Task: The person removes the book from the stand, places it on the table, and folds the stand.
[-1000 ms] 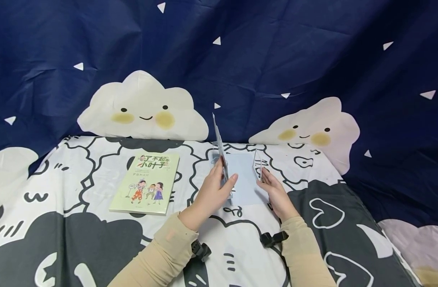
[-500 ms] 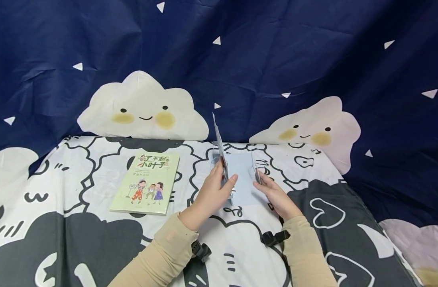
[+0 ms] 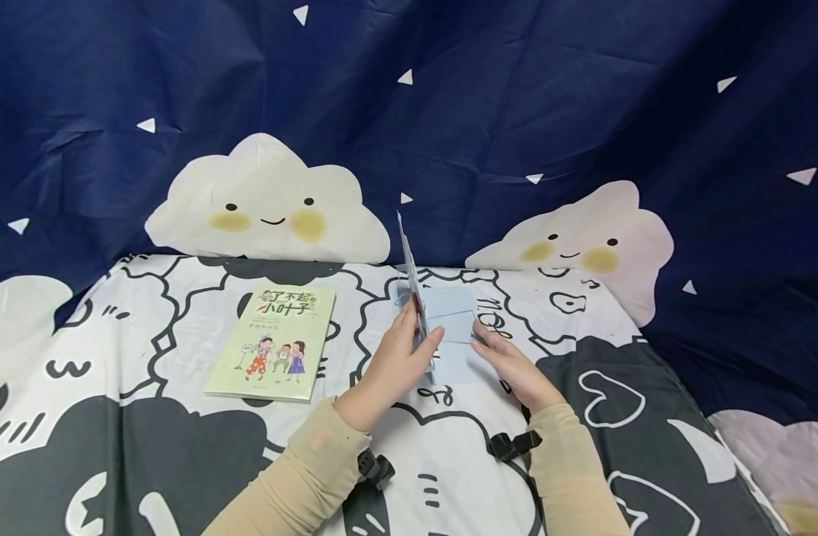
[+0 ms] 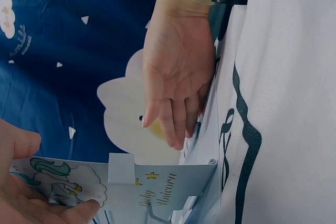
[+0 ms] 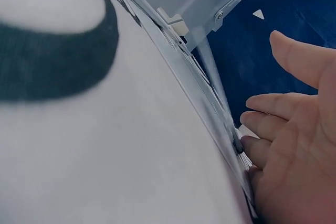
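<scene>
A light blue book stand lies partly folded out on the cloth, its base [image 3: 452, 365] flat and its printed panel [image 4: 168, 182] upright. Unicorn, stars and lettering show on that panel in the left wrist view. My left hand [image 3: 398, 350] grips the upright panel, thumb on one side and fingers on the other. At the base's right edge is my right hand [image 3: 516, 365], fingers mostly straight, beside a small flap [image 3: 449, 313] lying low over the base. The right wrist view shows the stand's hinge [image 5: 219, 15] and a pale clip [image 5: 176, 22].
A green picture-covered book [image 3: 271, 342] lies to the left of the stand. Black-and-white patterned cloth [image 3: 449, 476] covers the table. Behind it hangs a dark blue curtain [image 3: 355, 74] with clouds and triangles. Each wrist carries a small black camera [image 3: 513, 445].
The stand's small flap, raised at the right a second ago, has swung left and down over the base. My right hand moved slightly left with it. The left hand stays put.
</scene>
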Action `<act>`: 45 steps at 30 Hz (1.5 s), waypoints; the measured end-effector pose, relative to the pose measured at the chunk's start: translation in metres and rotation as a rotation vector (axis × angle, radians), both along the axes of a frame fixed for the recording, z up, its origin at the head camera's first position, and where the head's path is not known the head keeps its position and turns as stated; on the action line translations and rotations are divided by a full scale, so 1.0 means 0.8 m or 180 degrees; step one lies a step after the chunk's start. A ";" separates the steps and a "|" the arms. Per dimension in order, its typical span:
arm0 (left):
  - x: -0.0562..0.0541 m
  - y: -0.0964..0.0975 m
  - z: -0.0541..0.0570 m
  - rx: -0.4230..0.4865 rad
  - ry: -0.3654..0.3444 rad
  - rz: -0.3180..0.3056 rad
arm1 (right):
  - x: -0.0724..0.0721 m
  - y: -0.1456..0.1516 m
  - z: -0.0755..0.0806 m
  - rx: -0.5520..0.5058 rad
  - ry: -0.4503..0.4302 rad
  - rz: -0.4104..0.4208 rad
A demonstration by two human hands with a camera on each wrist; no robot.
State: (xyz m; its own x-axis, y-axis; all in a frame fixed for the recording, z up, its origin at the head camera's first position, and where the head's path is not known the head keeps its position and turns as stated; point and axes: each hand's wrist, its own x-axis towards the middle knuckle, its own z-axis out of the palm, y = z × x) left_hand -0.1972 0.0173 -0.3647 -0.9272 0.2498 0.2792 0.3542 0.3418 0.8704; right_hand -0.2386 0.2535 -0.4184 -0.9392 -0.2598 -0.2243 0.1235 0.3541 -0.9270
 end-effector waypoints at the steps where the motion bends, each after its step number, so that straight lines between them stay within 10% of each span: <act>1: 0.000 0.000 0.000 -0.0002 -0.0005 -0.0001 | 0.000 0.000 0.000 -0.0001 0.0002 0.0011; 45: -0.007 -0.008 -0.006 0.0490 0.0084 0.0404 | 0.006 -0.003 0.025 -0.0559 -0.0168 -0.0143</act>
State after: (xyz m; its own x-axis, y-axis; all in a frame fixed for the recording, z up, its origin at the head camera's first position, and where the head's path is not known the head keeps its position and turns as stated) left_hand -0.2026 0.0106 -0.3699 -0.9403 0.0840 0.3297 0.3402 0.2487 0.9069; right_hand -0.2337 0.2510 -0.3987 -0.9389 -0.2574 -0.2284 0.1856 0.1803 -0.9659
